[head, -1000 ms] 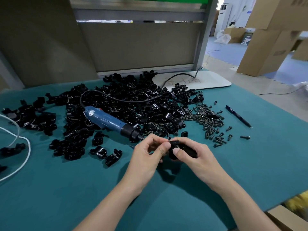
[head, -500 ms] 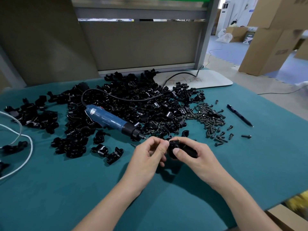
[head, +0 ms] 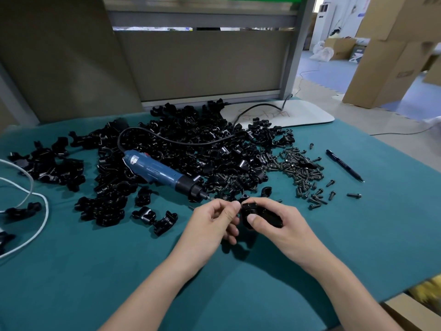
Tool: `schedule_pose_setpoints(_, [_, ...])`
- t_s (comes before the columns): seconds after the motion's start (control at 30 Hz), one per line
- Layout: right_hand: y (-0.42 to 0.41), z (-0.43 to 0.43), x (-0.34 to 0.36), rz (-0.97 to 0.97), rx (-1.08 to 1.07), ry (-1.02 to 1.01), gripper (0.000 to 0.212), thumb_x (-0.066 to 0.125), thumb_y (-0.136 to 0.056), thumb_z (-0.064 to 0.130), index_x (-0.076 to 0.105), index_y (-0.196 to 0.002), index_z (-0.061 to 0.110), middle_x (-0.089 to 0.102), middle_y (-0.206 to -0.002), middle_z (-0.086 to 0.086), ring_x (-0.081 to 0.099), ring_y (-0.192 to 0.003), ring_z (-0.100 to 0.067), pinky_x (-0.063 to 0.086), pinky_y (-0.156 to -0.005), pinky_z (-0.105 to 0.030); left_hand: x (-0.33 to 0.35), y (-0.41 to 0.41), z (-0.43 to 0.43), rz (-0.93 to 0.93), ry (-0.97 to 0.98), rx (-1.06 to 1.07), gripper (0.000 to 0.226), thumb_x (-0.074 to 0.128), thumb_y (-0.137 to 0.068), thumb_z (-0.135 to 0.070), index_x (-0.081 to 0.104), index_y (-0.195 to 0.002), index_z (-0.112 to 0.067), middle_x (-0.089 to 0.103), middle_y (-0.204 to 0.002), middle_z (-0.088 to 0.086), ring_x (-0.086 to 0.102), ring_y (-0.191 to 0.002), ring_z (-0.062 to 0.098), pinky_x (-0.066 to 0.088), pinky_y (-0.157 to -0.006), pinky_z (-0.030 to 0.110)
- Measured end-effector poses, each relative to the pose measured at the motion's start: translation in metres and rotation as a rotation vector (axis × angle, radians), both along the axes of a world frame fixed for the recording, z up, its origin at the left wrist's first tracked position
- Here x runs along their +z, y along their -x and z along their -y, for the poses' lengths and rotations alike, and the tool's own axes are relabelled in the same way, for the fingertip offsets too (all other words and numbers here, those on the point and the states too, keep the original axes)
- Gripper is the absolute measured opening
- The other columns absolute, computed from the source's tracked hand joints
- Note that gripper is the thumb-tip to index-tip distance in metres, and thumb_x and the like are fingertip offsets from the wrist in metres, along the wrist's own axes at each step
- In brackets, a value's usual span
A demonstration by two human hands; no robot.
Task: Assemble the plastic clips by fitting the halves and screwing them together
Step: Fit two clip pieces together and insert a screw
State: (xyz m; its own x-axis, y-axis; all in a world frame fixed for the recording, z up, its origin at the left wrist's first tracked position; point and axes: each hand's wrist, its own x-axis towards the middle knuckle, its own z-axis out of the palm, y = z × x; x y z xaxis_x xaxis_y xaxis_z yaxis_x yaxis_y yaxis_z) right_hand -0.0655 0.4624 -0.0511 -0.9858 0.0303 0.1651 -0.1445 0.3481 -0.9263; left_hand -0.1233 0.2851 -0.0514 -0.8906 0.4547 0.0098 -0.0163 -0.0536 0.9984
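My right hand [head: 279,223] grips a black plastic clip [head: 260,215] just above the teal table, thumb pressed on its near face. My left hand [head: 214,220] pinches at the clip's left end with thumb and forefinger; whatever small part sits between those fingertips is hidden. A big heap of black clip halves [head: 191,149] spreads across the table behind my hands. A scatter of dark screws [head: 300,170] lies to its right. A blue electric screwdriver [head: 162,172] rests on the heap, its tip pointing toward my left hand.
A few loose clip pieces [head: 155,217] lie left of my hands. A white cable [head: 35,211] loops at the left edge. A black pen [head: 344,164] lies at the right. A white board [head: 298,114] sits at the back, cardboard boxes [head: 391,56] beyond.
Both hands have stayed together on the clip, with only small shifts of the left fingertips. The view has shifted slightly.
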Motion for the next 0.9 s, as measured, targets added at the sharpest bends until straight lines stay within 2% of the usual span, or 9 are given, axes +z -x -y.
schedule_pose_setpoints(0.1, [-0.0006, 0.0003, 0.0017, 0.002, 0.019, 0.013, 0.019, 0.067, -0.093, 0.036, 0.071, -0.107, 0.048, 0.075, -0.094, 0.011, 0.065, -0.083, 0.001, 0.048, -0.074, -0.01, -0.004, 0.0001, 0.0002, -0.074, 0.002, 0.043, 0.003, 0.067, -0.096, -0.013, 0.07, -0.094, -0.013, 0.07, -0.076, -0.005, 0.066, -0.07, 0.01, 0.055, -0.065, 0.021])
schedule_pose_setpoints(0.23, [-0.0011, 0.0016, 0.0051, -0.001, 0.027, 0.081, 0.02, 0.067, -0.094, 0.03, 0.074, -0.106, 0.044, 0.077, -0.097, 0.012, 0.071, -0.089, -0.002, 0.05, -0.078, -0.011, -0.0071, 0.0013, 0.0027, -0.197, 0.057, 0.043, 0.016, 0.07, -0.095, -0.014, 0.068, -0.092, -0.029, 0.073, -0.087, -0.013, 0.069, -0.084, 0.007, 0.055, -0.079, 0.02])
schedule_pose_setpoints(0.3, [-0.0014, 0.0021, 0.0061, -0.002, 0.012, 0.087, 0.019, 0.067, -0.093, 0.033, 0.074, -0.106, 0.044, 0.077, -0.095, 0.011, 0.07, -0.087, -0.002, 0.051, -0.077, -0.012, -0.0059, 0.0005, 0.0023, -0.163, 0.037, 0.028, 0.005, 0.069, -0.096, -0.021, 0.067, -0.1, -0.024, 0.071, -0.086, -0.012, 0.068, -0.078, 0.008, 0.055, -0.074, 0.021])
schedule_pose_setpoints(0.4, [-0.0014, 0.0013, 0.0048, 0.0, -0.016, 0.051, 0.019, 0.069, -0.095, 0.033, 0.072, -0.105, 0.049, 0.074, -0.09, 0.006, 0.063, -0.078, -0.002, 0.048, -0.071, -0.012, -0.002, -0.0008, 0.0003, -0.022, 0.029, -0.022, 0.033, 0.061, -0.093, -0.043, 0.065, -0.099, -0.01, 0.068, -0.076, -0.002, 0.064, -0.065, 0.017, 0.054, -0.06, 0.027])
schedule_pose_setpoints(0.47, [-0.0012, 0.0007, 0.0033, 0.011, -0.013, 0.035, 0.024, 0.07, -0.098, 0.026, 0.072, -0.105, 0.049, 0.074, -0.092, 0.002, 0.06, -0.077, -0.005, 0.047, -0.071, -0.015, 0.0003, 0.0003, 0.0017, -0.005, 0.063, -0.047, 0.044, 0.057, -0.091, -0.048, 0.065, -0.093, -0.004, 0.068, -0.072, 0.001, 0.062, -0.06, 0.02, 0.053, -0.057, 0.028])
schedule_pose_setpoints(0.57, [-0.0014, 0.0005, 0.0034, 0.028, -0.003, 0.014, 0.027, 0.07, -0.099, 0.023, 0.072, -0.106, 0.048, 0.074, -0.093, 0.004, 0.064, -0.08, -0.013, 0.048, -0.073, -0.015, 0.0, 0.0015, 0.0044, -0.018, 0.051, -0.024, 0.03, 0.062, -0.096, -0.034, 0.069, -0.09, -0.006, 0.07, -0.073, 0.001, 0.065, -0.063, 0.017, 0.054, -0.059, 0.024])
schedule_pose_setpoints(0.67, [-0.0014, 0.0003, 0.0047, 0.04, 0.013, 0.019, 0.024, 0.069, -0.099, 0.022, 0.072, -0.106, 0.045, 0.075, -0.092, 0.009, 0.066, -0.082, -0.006, 0.049, -0.074, -0.013, -0.0017, -0.0002, 0.0053, -0.114, 0.042, 0.03, 0.005, 0.068, -0.096, -0.016, 0.071, -0.092, -0.014, 0.073, -0.077, -0.002, 0.069, -0.072, 0.013, 0.057, -0.067, 0.023])
schedule_pose_setpoints(0.8, [-0.0012, -0.001, 0.0057, 0.051, 0.016, 0.091, 0.021, 0.069, -0.098, 0.024, 0.074, -0.107, 0.042, 0.078, -0.097, 0.007, 0.073, -0.091, -0.009, 0.054, -0.082, -0.018, -0.0027, -0.0034, 0.0037, -0.246, 0.095, 0.071, 0.02, 0.07, -0.094, -0.012, 0.069, -0.089, -0.031, 0.073, -0.089, -0.01, 0.07, -0.085, 0.01, 0.058, -0.08, 0.026])
schedule_pose_setpoints(0.9, [-0.0009, -0.0013, 0.006, 0.059, 0.026, 0.153, 0.022, 0.073, -0.093, 0.032, 0.073, -0.112, 0.044, 0.078, -0.104, 0.006, 0.075, -0.098, -0.014, 0.058, -0.089, -0.025, -0.0013, -0.0051, 0.0028, -0.238, 0.075, 0.048, 0.025, 0.069, -0.094, -0.01, 0.068, -0.089, -0.034, 0.071, -0.091, -0.014, 0.067, -0.087, 0.007, 0.055, -0.08, 0.024])
